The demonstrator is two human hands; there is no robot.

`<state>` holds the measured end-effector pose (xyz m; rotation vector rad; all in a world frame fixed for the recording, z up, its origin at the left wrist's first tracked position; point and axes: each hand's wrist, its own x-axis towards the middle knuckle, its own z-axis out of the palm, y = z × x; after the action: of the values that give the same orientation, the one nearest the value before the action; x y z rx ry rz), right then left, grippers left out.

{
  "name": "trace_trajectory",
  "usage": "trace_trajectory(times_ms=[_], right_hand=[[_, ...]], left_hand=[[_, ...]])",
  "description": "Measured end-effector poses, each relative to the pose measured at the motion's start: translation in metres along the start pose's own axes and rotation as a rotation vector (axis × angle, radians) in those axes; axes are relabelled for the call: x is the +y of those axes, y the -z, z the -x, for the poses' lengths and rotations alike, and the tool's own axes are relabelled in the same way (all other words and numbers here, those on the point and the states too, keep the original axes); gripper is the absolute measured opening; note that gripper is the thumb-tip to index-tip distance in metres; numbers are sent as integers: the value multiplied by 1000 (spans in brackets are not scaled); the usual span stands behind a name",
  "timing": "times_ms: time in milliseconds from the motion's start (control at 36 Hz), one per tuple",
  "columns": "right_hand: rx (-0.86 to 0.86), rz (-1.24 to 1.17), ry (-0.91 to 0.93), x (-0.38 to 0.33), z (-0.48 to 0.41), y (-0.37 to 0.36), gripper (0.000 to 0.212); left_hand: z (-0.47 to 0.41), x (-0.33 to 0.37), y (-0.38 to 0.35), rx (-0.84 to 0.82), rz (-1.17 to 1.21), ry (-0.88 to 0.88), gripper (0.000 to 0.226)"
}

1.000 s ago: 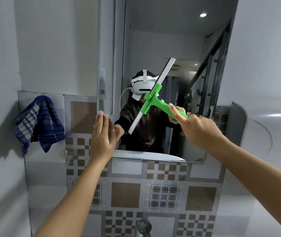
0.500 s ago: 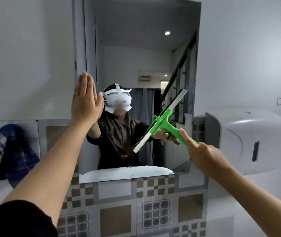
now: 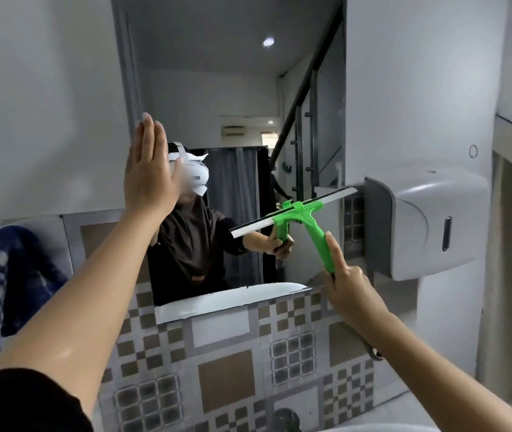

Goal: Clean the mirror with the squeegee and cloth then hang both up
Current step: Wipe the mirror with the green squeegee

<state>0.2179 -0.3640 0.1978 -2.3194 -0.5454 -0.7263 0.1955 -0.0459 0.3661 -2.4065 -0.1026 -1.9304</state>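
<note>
The wall mirror (image 3: 232, 88) fills the upper middle and reflects the room behind me. My right hand (image 3: 345, 285) grips the handle of a green squeegee (image 3: 307, 219); its blade lies tilted against the mirror's lower right part, right end higher. My left hand (image 3: 148, 169) is raised with flat fingers together near the mirror's left side, holding nothing. A blue checked cloth (image 3: 5, 285) hangs on the tiled wall at the far left, partly cut off by the frame edge.
A white wall dispenser (image 3: 426, 226) juts out just right of the mirror, close to the blade's end. Patterned tiles (image 3: 226, 363) cover the wall below the mirror. A tap top (image 3: 285, 419) shows at the bottom edge.
The view has shifted up and right. My left hand rose from the mirror's lower left to its left side. The squeegee blade turned from steep to nearly level and moved down and right.
</note>
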Motion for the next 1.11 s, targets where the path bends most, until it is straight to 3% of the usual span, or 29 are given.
trace_trajectory(times_ms=[250,417,806,972,1111], right_hand=[[23,-358,-204,-55,25,-39,64],[57,-395,-204,-98,46,-75,64],[85,-353,-132,-129,58,-97,67],[-16,-165,-22,-129,68,-112,82],[-93,59,32,-113,67,-92,80]], left_hand=[[8,-5,9,-79,50,-52,64],[12,-16,17,-131,29,-109,66],[21,-8,20,-174,38,-124,65],[34,-7,17,-197,43,-119,66],[46,-2,16,-209,52,-108,66]])
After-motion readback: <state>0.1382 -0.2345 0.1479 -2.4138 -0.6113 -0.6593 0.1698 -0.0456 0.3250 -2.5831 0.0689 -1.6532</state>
